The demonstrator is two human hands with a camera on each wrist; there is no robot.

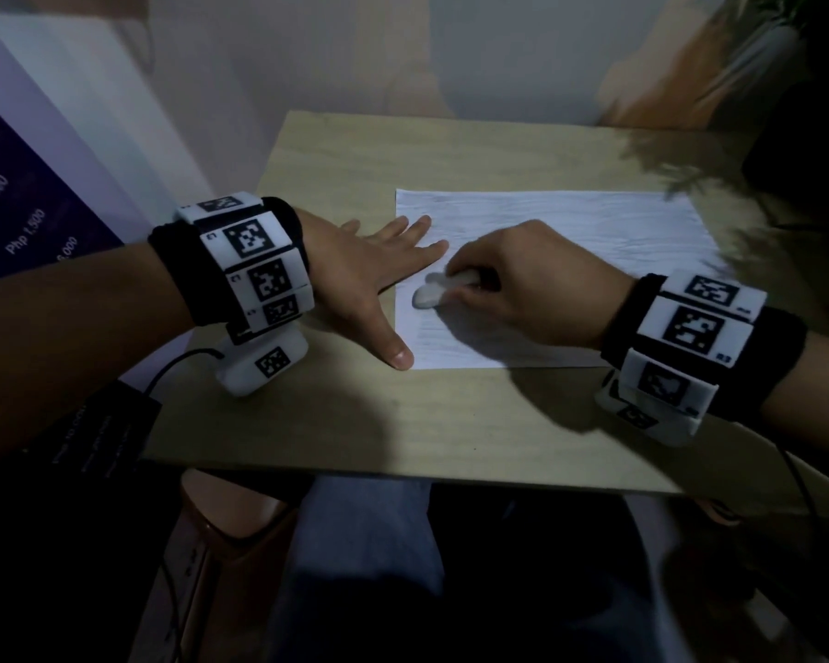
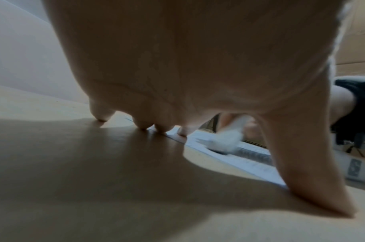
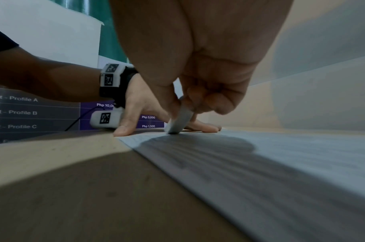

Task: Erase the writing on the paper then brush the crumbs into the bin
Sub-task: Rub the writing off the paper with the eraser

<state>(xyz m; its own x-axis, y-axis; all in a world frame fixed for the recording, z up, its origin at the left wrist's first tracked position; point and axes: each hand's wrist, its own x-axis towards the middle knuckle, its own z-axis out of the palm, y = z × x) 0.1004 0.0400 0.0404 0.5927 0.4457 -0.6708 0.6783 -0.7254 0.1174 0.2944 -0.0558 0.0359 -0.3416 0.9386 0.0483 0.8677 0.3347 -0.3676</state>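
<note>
The paper lies mid-frame on the wooden table. The right hand pinches a white eraser against its left edge, while the left hand, fingers flat, pins that edge. Hard strokes could crumple or tear the sheet if it slips.

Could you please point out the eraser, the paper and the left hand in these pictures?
eraser [image 1: 429, 295], head view, its blurred white tip on the sheet.
paper [image 1: 594, 222], head view, bare upper middle.
left hand [image 1: 355, 260], head view, back of the hand.
</note>
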